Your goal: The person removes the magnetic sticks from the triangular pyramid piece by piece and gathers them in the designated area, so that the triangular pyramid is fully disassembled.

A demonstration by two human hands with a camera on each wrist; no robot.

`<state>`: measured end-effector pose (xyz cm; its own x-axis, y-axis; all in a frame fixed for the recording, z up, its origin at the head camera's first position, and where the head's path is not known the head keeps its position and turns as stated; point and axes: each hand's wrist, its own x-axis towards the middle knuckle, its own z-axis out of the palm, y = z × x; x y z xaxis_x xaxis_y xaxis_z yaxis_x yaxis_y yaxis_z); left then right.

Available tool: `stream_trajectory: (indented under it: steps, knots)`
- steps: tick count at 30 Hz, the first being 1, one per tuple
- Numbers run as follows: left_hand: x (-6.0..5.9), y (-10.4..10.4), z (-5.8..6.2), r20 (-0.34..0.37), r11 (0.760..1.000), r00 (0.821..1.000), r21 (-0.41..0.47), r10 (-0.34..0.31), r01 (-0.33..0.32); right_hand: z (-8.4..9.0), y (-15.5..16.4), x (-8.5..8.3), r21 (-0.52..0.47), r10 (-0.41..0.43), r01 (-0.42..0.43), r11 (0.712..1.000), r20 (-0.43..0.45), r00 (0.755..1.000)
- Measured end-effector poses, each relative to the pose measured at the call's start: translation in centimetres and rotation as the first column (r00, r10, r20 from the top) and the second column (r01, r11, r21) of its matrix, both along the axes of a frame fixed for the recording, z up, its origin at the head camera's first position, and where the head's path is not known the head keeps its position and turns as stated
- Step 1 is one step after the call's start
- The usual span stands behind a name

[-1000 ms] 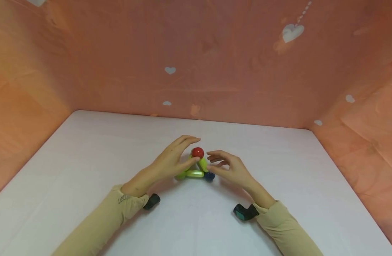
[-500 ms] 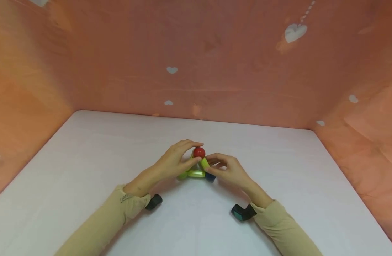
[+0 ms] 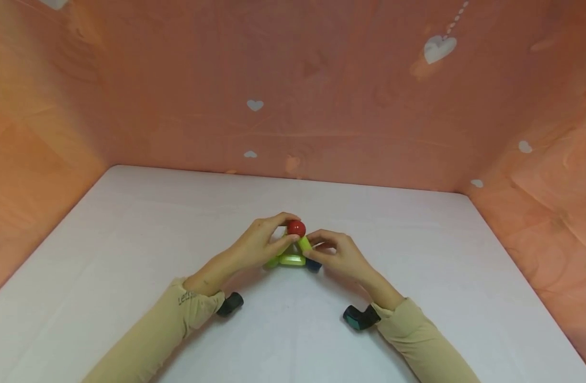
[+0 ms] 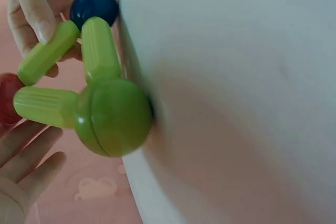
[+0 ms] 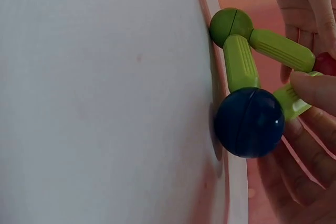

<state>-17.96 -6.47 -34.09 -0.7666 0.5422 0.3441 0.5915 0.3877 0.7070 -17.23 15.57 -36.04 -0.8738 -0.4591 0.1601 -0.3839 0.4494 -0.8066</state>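
Upright triangle of green rods [image 3: 293, 259] and balls on white desk [image 3: 130, 239]. Left hand [image 3: 257, 246] fingers curled round red ball [image 3: 296, 228] at apex, steadying it; right hand [image 3: 336, 255] fingers pinching slanted rod [image 3: 304, 244], bracing joint.

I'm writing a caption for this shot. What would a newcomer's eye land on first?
A small upright triangle of green rods stands mid-table, with a red ball at its top and a blue ball and a green ball at its lower corners. The left hand and right hand close on it from either side, against peach walls with white hearts.

red ball [image 4: 6, 103] cut by left edge, left rod behind fingers
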Motion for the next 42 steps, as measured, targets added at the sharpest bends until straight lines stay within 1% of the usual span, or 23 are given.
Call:
stream_trajectory:
  steps: [5,11,13,16,18,19,22,24,26,34,38,42]
  knots:
    - [0.0,0.2,0.1,0.016,1.0,1.0,-0.015,-0.011,0.012,-0.1,-0.1,-0.2,-0.034,0.008,-0.007,0.999,0.021,1.0]
    - [-0.1,0.3,0.2,0.029,1.0,0.999,-0.021,-0.014,0.015,0.0,-0.1,-0.2,-0.036,0.0,0.0,0.999,0.016,1.0]
    - [-0.1,0.2,0.2,0.044,1.0,0.999,-0.019,-0.002,0.003,0.1,0.0,-0.1,-0.032,-0.014,0.014,0.999,0.025,1.0]
    - [-0.2,-0.3,0.3,0.068,1.0,0.997,-0.003,0.021,-0.021,0.1,0.3,-0.1,-0.037,-0.033,0.035,0.999,0.063,0.997]
    - [-0.2,-0.6,0.3,0.072,1.0,0.997,0.009,0.029,-0.03,0.1,0.5,-0.1,-0.043,-0.041,0.045,0.998,0.084,0.996]
    - [-0.2,-0.7,0.4,0.075,1.0,0.997,0.018,0.022,-0.023,0.0,0.6,-0.1,-0.047,-0.04,0.044,0.998,0.087,0.995]
    - [-0.2,-0.9,0.4,0.06,1.0,0.998,0.024,0.006,-0.008,0.0,0.8,-0.1,-0.056,-0.031,0.035,0.998,0.074,0.997]
    - [-0.2,-0.8,0.3,0.06,0.999,0.998,0.031,0.008,-0.01,0.0,0.8,-0.1,-0.057,-0.033,0.036,0.998,0.058,0.998]
    - [-0.2,-0.8,0.3,0.056,0.999,0.998,0.028,0.019,-0.021,0.0,0.8,-0.1,-0.049,-0.044,0.047,0.998,0.045,0.998]
    - [-0.2,-0.8,0.4,0.092,0.997,0.994,0.022,0.065,-0.068,0.2,1.3,0.0,-0.021,-0.088,0.088,0.996,0.012,0.996]
    - [-0.3,-1.0,0.3,0.071,0.997,0.995,0.037,0.071,-0.074,0.2,1.6,0.0,-0.008,-0.108,0.108,0.994,0.001,0.994]
    - [-0.4,-1.4,0.2,0.032,0.996,0.996,0.036,0.082,-0.083,0.3,1.8,-0.1,-0.008,-0.122,0.122,0.993,-0.014,0.992]
